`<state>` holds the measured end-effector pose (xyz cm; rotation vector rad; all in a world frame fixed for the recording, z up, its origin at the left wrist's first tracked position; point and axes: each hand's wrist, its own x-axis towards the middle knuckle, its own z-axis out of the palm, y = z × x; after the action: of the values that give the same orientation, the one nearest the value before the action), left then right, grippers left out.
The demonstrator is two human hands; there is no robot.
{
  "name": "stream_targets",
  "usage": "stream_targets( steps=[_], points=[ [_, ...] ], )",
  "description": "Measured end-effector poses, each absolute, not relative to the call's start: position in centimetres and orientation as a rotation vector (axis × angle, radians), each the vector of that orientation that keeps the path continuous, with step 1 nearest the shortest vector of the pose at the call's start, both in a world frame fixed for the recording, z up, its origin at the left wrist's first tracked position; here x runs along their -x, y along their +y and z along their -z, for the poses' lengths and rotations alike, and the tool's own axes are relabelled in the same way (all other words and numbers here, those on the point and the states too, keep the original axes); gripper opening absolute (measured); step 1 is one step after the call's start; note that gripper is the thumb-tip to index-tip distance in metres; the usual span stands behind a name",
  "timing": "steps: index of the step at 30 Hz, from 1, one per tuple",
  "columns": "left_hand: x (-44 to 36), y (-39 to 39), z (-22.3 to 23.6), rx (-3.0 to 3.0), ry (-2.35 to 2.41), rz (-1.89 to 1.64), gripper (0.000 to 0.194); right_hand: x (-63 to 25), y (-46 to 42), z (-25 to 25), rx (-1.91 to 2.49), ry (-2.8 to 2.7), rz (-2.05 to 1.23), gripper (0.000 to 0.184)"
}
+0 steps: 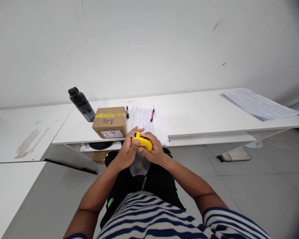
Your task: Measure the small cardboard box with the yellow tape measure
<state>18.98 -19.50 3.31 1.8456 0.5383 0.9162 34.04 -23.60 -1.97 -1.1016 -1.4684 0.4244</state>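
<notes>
Both my hands hold a yellow utility knife [142, 140] in front of my body, just below the desk's front edge. My left hand [128, 151] grips its near end, thumb and fingers pinched on it. My right hand [153, 149] wraps round the far end from the right. A taped cardboard box [110, 121] with a yellow strip and a white label stands on the white desk [194, 109], just beyond my hands.
A black bottle [81, 104] stands left of the box. A printed sheet [142, 118] with a red pen [152, 115] and a black pen [127, 112] lies right of it. A stack of papers [259, 103] rests far right. A second table [20, 132] is at left.
</notes>
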Motion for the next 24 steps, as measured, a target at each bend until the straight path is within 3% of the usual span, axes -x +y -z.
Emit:
stream_targets(
  steps=[5,10,14,18,21,24],
  points=[
    [-19.3,-19.8,-3.4,-1.809,0.487,-1.041,0.057,-33.1,-22.6,2.6,1.05,-1.402,-0.329,0.062],
    [-18.8,-20.0,-3.8,-1.779,0.581,-1.119,0.065,-31.0,-22.7,2.7,1.1,-1.307,-0.413,0.09],
    [-16.8,-18.5,-4.5,-1.717,0.747,-0.998,0.062,-31.5,-22.3,1.2,1.137,-1.35,-0.37,0.068],
    [-13.9,-16.4,-4.6,-1.553,0.972,-0.861,0.049,-33.6,-21.2,-1.6,1.122,-1.815,-0.191,0.043],
    [-12.2,-15.2,-4.9,-1.503,1.039,-0.81,0.036,-34.3,-20.8,-3.1,1.058,-2.069,-0.1,0.038],
    [-10.7,-13.6,-6.2,-1.464,0.965,-0.824,0.037,-35.4,-20.3,-3.3,1.181,-2.094,-0.133,0.041]
  ],
)
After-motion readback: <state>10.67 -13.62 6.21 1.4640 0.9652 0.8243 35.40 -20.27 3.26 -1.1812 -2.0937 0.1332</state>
